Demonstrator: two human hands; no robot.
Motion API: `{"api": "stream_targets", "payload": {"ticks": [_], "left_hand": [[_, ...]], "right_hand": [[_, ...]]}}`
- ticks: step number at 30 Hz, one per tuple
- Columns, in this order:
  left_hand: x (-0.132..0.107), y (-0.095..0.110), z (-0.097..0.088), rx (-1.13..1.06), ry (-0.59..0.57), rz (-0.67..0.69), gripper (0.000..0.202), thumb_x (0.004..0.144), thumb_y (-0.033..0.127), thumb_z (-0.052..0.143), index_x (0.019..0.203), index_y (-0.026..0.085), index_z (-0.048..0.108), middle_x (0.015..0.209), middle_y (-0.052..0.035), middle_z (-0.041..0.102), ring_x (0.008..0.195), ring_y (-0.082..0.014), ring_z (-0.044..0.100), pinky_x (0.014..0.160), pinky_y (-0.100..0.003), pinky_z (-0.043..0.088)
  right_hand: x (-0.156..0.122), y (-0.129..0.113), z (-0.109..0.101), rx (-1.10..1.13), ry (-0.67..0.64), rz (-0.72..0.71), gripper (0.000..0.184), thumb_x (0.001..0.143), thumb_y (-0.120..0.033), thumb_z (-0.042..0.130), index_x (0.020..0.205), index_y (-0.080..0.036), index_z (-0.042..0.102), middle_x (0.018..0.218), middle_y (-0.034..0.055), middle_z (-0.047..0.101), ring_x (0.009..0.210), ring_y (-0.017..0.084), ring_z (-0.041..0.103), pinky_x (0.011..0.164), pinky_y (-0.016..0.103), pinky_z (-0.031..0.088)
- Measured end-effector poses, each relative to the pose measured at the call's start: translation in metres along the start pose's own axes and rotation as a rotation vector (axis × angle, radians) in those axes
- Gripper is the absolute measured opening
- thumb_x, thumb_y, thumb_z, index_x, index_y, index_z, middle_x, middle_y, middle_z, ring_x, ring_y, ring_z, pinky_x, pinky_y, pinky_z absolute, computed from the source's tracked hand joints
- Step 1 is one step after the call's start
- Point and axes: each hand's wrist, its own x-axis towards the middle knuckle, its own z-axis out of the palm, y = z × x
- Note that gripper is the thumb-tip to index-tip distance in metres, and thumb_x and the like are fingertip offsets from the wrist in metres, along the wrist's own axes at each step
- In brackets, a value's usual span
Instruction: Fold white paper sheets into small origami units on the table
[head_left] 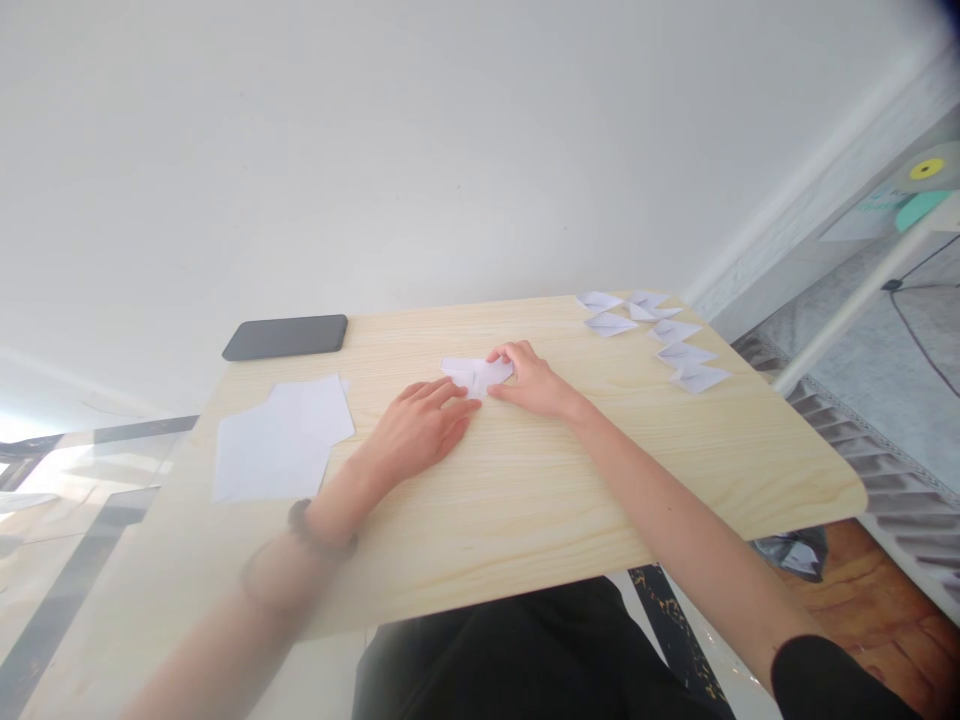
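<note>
Folded paper (478, 374): on wood-grain table (525, 500)
Left hand (421, 430): fingers loose, touching paper
Right hand (535, 382): fingers curved on paper; grip unclear
Smartphone (286, 337): table's far left

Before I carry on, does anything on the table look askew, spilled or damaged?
I see no spill or obvious damage. The loose white sheets on the left of the table look askew, overlapping at different angles instead of squared up. The folded pieces on the right also sit unevenly, some overlapping.
</note>
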Motion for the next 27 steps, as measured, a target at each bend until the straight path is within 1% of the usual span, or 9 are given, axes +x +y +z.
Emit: {"api": "stream_targets", "payload": {"ticks": [2, 4, 8, 13, 16, 19, 22, 25, 27], "left_hand": [[0.000, 0.000, 0.000, -0.003, 0.000, -0.001, 0.029, 0.088, 0.026, 0.041, 0.111, 0.025, 0.058, 0.113, -0.0062, 0.057, 0.103, -0.0218, 0.054, 0.090, -0.040, 0.042], [0.000, 0.001, -0.001, -0.011, -0.001, -0.002, 0.029, 0.088, 0.025, 0.041, 0.110, 0.025, 0.058, 0.113, -0.0063, 0.057, 0.103, -0.0217, 0.054, 0.090, -0.040, 0.042], [0.000, 0.000, 0.000, -0.039, 0.005, -0.009, 0.029, 0.088, 0.024, 0.041, 0.111, 0.025, 0.058, 0.113, -0.0063, 0.057, 0.109, -0.0224, 0.050, 0.091, -0.040, 0.042], [-0.001, -0.001, 0.003, -0.056, 0.007, 0.011, 0.030, 0.088, 0.023, 0.040, 0.112, 0.024, 0.058, 0.113, -0.0063, 0.057, 0.117, -0.0235, 0.043, 0.094, -0.040, 0.040], [-0.001, -0.001, 0.004, -0.074, 0.006, 0.023, 0.030, 0.088, 0.022, 0.040, 0.112, 0.023, 0.057, 0.113, -0.0065, 0.057, 0.115, -0.0227, 0.045, 0.094, -0.040, 0.040], [0.000, 0.000, 0.004, -0.087, 0.008, 0.013, 0.030, 0.087, 0.021, 0.040, 0.112, 0.023, 0.057, 0.113, -0.0067, 0.057, 0.112, -0.0220, 0.048, 0.093, -0.039, 0.041], [0.000, -0.001, 0.004, -0.103, 0.010, 0.014, 0.029, 0.087, 0.021, 0.040, 0.111, 0.023, 0.058, 0.112, -0.0064, 0.057, 0.110, -0.0216, 0.049, 0.092, -0.039, 0.041], [0.000, -0.003, 0.004, -0.142, 0.029, 0.016, 0.030, 0.088, 0.021, 0.039, 0.112, 0.022, 0.057, 0.107, -0.0068, 0.059, 0.105, -0.0209, 0.051, 0.090, -0.038, 0.043], [0.000, -0.006, 0.004, -0.176, 0.042, 0.008, 0.031, 0.089, 0.021, 0.037, 0.114, 0.020, 0.055, 0.103, -0.0071, 0.060, 0.100, -0.0201, 0.053, 0.087, -0.037, 0.043]], "right_hand": [[0.003, 0.005, -0.005, 0.069, -0.012, 0.013, 0.036, 0.067, -0.018, 0.056, 0.102, -0.022, 0.049, 0.104, 0.0044, 0.042, 0.078, 0.013, 0.050, 0.078, 0.031, 0.043], [0.006, 0.009, -0.011, 0.125, -0.023, 0.043, 0.036, 0.067, -0.013, 0.052, 0.102, -0.021, 0.049, 0.103, 0.0045, 0.041, 0.064, 0.008, 0.047, 0.068, 0.028, 0.043], [0.009, 0.013, -0.018, 0.175, -0.053, 0.068, 0.039, 0.065, -0.007, 0.048, 0.102, -0.021, 0.050, 0.100, 0.0032, 0.044, 0.059, 0.006, 0.046, 0.061, 0.024, 0.040], [0.008, 0.014, -0.015, 0.158, 0.006, 0.054, 0.038, 0.065, -0.005, 0.045, 0.099, -0.020, 0.054, 0.098, 0.0035, 0.044, 0.058, 0.007, 0.045, 0.062, 0.025, 0.040], [0.007, 0.016, -0.012, 0.136, 0.049, 0.034, 0.039, 0.065, -0.005, 0.044, 0.099, -0.020, 0.055, 0.098, 0.0039, 0.043, 0.059, 0.007, 0.045, 0.065, 0.027, 0.041], [0.009, 0.020, -0.011, 0.123, 0.053, 0.023, 0.038, 0.066, -0.006, 0.044, 0.100, -0.020, 0.056, 0.099, 0.0043, 0.045, 0.062, 0.009, 0.047, 0.069, 0.028, 0.043], [0.009, 0.021, -0.008, 0.090, 0.090, 0.040, 0.033, 0.072, -0.010, 0.044, 0.101, -0.020, 0.057, 0.102, 0.0054, 0.046, 0.068, 0.011, 0.051, 0.075, 0.030, 0.044], [0.006, 0.016, -0.001, 0.022, 0.118, 0.027, 0.030, 0.078, -0.027, 0.048, 0.107, -0.021, 0.056, 0.106, 0.0069, 0.046, 0.078, 0.014, 0.054, 0.082, 0.033, 0.044], [0.001, 0.011, 0.004, -0.079, 0.097, -0.044, 0.036, 0.077, -0.038, 0.054, 0.110, -0.023, 0.056, 0.108, 0.0073, 0.046, 0.094, 0.019, 0.053, 0.089, 0.036, 0.040]]}}
